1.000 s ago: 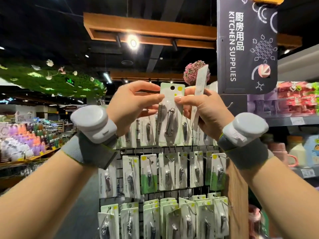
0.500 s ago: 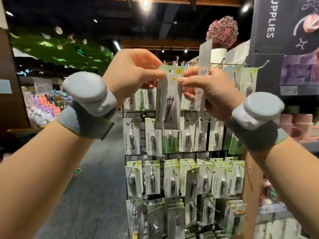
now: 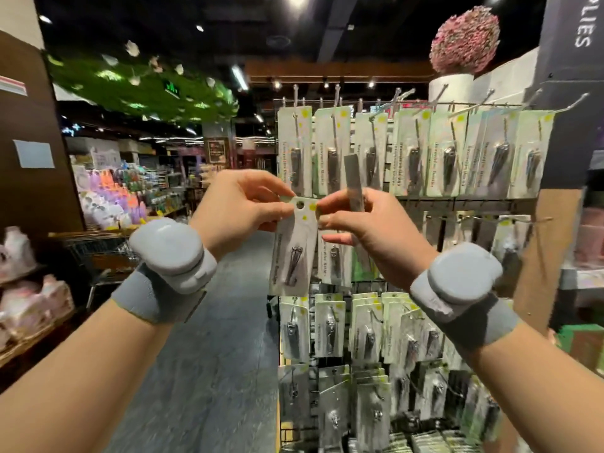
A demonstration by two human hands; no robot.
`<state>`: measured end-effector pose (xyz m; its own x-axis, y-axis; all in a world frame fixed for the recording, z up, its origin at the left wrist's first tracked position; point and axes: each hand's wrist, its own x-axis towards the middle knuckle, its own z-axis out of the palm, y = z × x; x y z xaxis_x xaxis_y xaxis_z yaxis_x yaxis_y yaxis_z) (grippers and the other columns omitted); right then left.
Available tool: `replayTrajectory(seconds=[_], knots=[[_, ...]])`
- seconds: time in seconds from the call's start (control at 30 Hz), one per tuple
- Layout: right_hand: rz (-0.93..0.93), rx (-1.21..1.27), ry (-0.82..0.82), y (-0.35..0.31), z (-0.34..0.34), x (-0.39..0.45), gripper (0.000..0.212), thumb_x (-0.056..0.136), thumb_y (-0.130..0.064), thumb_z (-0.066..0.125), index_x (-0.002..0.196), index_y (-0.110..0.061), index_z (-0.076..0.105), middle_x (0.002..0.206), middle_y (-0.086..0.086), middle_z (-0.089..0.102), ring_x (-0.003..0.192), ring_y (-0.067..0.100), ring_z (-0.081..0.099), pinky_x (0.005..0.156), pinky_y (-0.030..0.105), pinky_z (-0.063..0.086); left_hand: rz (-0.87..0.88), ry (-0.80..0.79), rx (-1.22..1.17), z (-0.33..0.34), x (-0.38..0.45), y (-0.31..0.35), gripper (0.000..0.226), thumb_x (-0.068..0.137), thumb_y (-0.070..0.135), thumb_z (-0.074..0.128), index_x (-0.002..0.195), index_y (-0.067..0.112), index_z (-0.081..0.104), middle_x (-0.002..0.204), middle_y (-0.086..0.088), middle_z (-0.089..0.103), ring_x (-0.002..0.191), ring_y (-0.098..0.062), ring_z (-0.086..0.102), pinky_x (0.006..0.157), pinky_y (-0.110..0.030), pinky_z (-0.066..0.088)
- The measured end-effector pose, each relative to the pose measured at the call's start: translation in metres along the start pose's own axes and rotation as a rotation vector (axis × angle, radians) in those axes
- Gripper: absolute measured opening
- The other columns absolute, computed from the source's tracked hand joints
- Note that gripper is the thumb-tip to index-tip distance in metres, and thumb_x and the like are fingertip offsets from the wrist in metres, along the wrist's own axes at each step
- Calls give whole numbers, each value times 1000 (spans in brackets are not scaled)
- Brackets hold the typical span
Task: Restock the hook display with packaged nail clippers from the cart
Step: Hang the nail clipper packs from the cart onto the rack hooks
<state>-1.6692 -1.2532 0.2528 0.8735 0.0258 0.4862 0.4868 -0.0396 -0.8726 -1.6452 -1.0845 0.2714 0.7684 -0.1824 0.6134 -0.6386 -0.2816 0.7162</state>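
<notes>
Holding one nail clipper pack (image 3: 295, 246) up by its top edge w/ both hands: left hand (image 3: 240, 207) pinches top-left corner, thumb + index clamped on the card, right hand (image 3: 366, 230) pinches top-right corner next to the hang hole. Right hand also has a 2nd pack (image 3: 354, 188) edge-on, gripped between curled fingers, sticking up above the knuckles. Held pack hangs in front of the hook display (image 3: 408, 197), left side, between top row of hung packs and lower rows, not on any hook; cart (image 3: 98, 256) is back left by the aisle
</notes>
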Motion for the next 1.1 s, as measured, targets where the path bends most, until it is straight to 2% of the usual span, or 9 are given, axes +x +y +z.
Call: replayTrajectory(seconds=[0.1, 0.2, 0.37, 0.5, 0.63, 0.73, 0.8, 0.93, 1.1], knots=[[56, -28, -10, 7, 1, 0, 18, 81, 11, 60, 81, -7, 62, 81, 8, 64, 77, 15, 61, 80, 35, 56, -26, -7, 25, 2, -2, -11, 17, 76, -4, 71, 77, 12, 68, 65, -3, 68, 53, -6, 61, 53, -21, 54], [65, -65, 1, 11, 5, 0, 17, 80, 12, 60, 81, -5, 62, 80, 10, 63, 77, 17, 60, 82, 36, 55, -53, -32, 23, 0, -3, -17, 14, 77, -5, 70, 80, 9, 69, 72, -11, 69, 56, -10, 63, 55, -23, 55], [24, -184, 32, 13, 9, -1, 13, 80, 10, 61, 83, -2, 62, 80, 14, 61, 77, 22, 58, 84, 41, 54, -47, -59, 88, -2, -2, -22, 11, 77, -2, 72, 79, 8, 69, 67, -7, 68, 58, -17, 64, 58, -30, 59], [10, -306, 47, 15, 10, 1, 13, 73, -3, 65, 70, -15, 61, 78, 13, 64, 73, 24, 57, 79, 45, 53, -27, -28, 177, 2, 6, -29, 18, 76, 1, 74, 72, 18, 68, 64, -1, 68, 61, -21, 66, 60, -36, 60], [24, -388, 19, 18, 16, 8, 17, 77, -2, 58, 71, -17, 55, 65, -1, 56, 65, 17, 50, 67, 33, 47, -40, 23, 242, 13, 16, -38, 22, 76, 2, 75, 69, 21, 65, 74, -6, 70, 74, -25, 69, 64, -38, 60], [53, -431, -6, 20, 21, 14, 18, 79, 0, 54, 71, -16, 53, 63, 0, 52, 60, 15, 46, 59, 26, 40, -53, 42, 310, 20, 25, -44, 22, 75, 4, 75, 69, 21, 64, 74, -5, 69, 76, -24, 69, 69, -38, 59], [64, -437, 0, 22, 24, 19, 18, 77, 1, 54, 70, -16, 53, 64, 3, 52, 62, 17, 46, 61, 29, 41, -59, 56, 358, 22, 30, -48, 21, 75, 4, 75, 69, 21, 64, 74, -2, 68, 76, -21, 68, 76, -38, 58], [81, -438, 5, 24, 26, 25, 22, 72, 2, 56, 64, -18, 51, 60, 0, 50, 62, 19, 45, 62, 29, 39, -93, 65, 332, 26, 38, -55, 26, 74, 2, 76, 65, 23, 63, 75, -5, 69, 78, -24, 68, 75, -41, 58], [31, -384, -21, 20, 22, 17, 19, 74, 3, 58, 69, -15, 52, 65, 3, 54, 65, 19, 50, 65, 33, 45, -66, 36, 390, 22, 36, -52, 12, 77, 8, 74, 79, 19, 68, 81, -2, 70, 78, -15, 66, 81, -35, 56]])
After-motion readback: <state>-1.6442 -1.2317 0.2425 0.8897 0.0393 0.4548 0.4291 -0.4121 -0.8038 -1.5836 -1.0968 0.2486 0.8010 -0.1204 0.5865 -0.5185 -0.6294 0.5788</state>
